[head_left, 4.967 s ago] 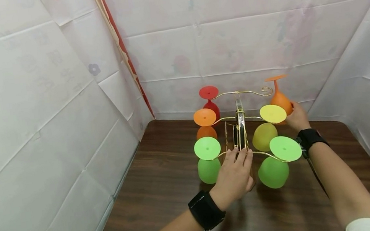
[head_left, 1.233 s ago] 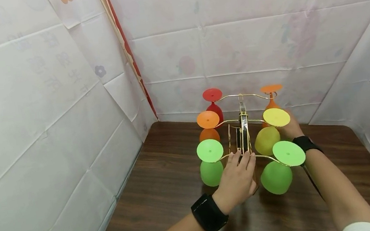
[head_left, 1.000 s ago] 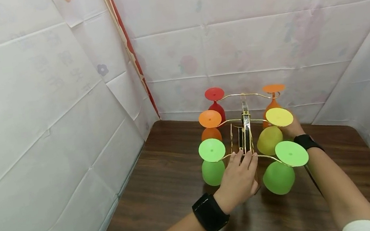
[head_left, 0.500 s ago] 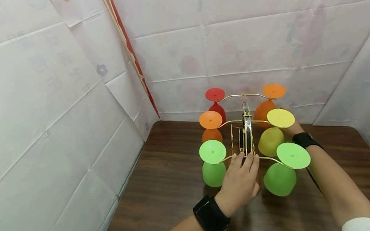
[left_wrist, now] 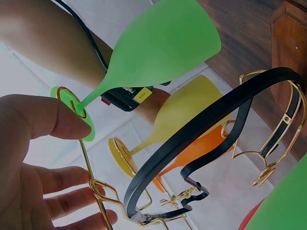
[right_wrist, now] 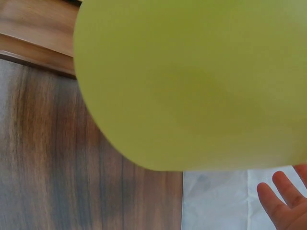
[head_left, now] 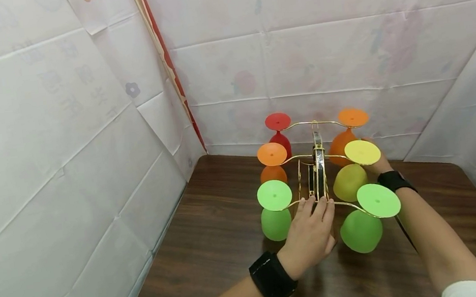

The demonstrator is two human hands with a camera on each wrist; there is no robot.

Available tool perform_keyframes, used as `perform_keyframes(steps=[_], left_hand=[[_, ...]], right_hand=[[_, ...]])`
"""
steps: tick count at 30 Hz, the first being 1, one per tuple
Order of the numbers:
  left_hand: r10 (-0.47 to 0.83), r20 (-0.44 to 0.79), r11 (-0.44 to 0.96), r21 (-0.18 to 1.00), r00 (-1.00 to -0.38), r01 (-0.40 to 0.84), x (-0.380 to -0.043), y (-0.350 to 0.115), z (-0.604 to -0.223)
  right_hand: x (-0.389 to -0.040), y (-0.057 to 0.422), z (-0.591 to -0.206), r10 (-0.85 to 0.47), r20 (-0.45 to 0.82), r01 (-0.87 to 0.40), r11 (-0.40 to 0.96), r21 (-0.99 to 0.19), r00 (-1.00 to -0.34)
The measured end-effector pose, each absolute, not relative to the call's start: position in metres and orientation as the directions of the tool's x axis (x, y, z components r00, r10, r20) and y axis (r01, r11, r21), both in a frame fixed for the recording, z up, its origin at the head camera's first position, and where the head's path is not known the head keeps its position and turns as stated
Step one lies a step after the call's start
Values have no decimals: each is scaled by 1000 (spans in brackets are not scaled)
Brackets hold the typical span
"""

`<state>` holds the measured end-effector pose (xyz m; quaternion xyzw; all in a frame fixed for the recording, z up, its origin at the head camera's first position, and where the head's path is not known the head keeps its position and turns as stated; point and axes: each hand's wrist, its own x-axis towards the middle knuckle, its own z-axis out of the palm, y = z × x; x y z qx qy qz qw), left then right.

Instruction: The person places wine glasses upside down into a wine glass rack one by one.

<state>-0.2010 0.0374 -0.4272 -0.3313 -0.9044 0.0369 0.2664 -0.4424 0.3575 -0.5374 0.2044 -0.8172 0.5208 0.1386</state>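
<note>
My left hand (head_left: 308,234) rests on the front of a gold wire rack (head_left: 320,163) with extended fingers; in the left wrist view its thumb and fingers (left_wrist: 76,179) lie about the wire. Goblets hang upside down by their feet along both sides. At the back right is an orange goblet (head_left: 340,147), its bowl tilted inward. My right hand (head_left: 378,165) is beside it, partly hidden behind the yellow goblet (head_left: 350,182). The right wrist view shows the right hand's fingers (right_wrist: 271,199) spread, holding nothing visible. A green goblet (head_left: 361,231) hangs at the front right.
Down the rack's left side hang a red goblet (head_left: 281,143), another orange goblet (head_left: 274,174) and another green goblet (head_left: 276,224). The rack stands on a dark wooden table (head_left: 212,231). White sheeting (head_left: 342,56) closes in the back and sides.
The right hand has brought the back-right orange goblet inward onto the rack's wire end and let go of it; its bowl has swung left. The left hand has stayed on the rack.
</note>
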Motion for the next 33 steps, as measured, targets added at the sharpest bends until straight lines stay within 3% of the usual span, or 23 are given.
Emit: perform_keyframes(steps=[3, 6, 14, 19, 33], left_hand=[[619, 460, 778, -246, -636, 578, -201, 37, -427], [619, 459, 778, -247, -637, 578, -200, 38, -427], [616, 438, 782, -238, -655, 576, -199, 37, -427], [619, 438, 779, -238, -652, 580, -199, 37, -426], [610, 454, 785, -232, -649, 575, -199, 36, -428]], right_hand=[[-387, 319, -477, -171, 400, -435, 405, -804, -900], [-369, 307, -458, -158, 366, -395, 490, -777, -917], [-382, 321, -470, -168, 297, -340, 512, -789, -940], [-368, 315, -458, -167, 308, -349, 529, -774, -937], [-344, 332, -475, -87, 57, -99, 620, -779, -995]])
